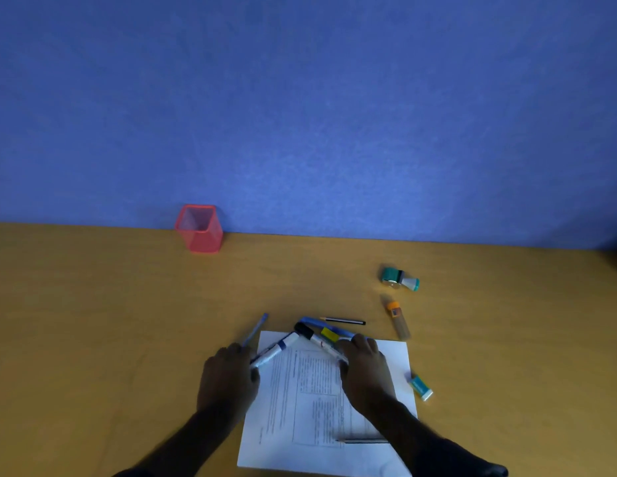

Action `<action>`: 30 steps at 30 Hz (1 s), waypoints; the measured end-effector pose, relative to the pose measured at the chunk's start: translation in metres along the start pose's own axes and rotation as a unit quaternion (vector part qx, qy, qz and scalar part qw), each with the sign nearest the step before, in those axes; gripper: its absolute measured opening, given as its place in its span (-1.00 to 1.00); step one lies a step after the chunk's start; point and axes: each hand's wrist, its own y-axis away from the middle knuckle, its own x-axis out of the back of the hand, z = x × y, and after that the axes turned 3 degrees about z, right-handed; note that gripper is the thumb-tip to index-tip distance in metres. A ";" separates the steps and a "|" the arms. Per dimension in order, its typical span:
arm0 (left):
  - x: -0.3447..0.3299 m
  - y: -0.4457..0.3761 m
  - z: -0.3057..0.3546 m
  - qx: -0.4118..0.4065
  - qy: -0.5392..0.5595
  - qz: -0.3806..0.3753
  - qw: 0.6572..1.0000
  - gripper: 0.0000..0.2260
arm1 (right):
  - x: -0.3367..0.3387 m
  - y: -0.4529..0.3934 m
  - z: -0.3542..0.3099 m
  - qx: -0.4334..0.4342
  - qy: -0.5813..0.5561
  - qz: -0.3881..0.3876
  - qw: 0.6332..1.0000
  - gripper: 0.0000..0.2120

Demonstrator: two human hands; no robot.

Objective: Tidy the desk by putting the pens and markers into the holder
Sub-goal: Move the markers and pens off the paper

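Head view: the left hand (228,373) lies on the bench (93,321), fingers curled round the lower end of a white marker with a blue band (274,349). A blue pen (255,329) lies just beyond its fingertips. The right hand (364,364) grips a black-capped marker (312,335) on the printed sheet (300,407). The red mesh holder (199,228) stands well beyond the left hand, by the blue wall (300,98). A pencil (343,321) lies just past the right hand.

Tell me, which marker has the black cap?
The marker under the right hand. Its black cap points up toward the wall. The other marker, by the left hand, has a blue band and no black cap.
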 end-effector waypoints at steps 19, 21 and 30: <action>-0.001 -0.058 -0.013 0.059 0.077 0.055 0.994 -0.80 | -0.007 -0.015 -0.021 0.117 -0.044 -0.073 0.989 -0.56; -0.001 -0.061 -0.013 0.052 0.079 0.055 0.994 -0.80 | -0.008 -0.014 -0.022 0.137 -0.040 -0.093 0.985 -0.57; -0.016 -0.050 0.002 -0.079 0.068 0.086 0.991 -0.54 | 0.008 -0.050 -0.008 0.091 -0.043 -0.046 0.994 -0.72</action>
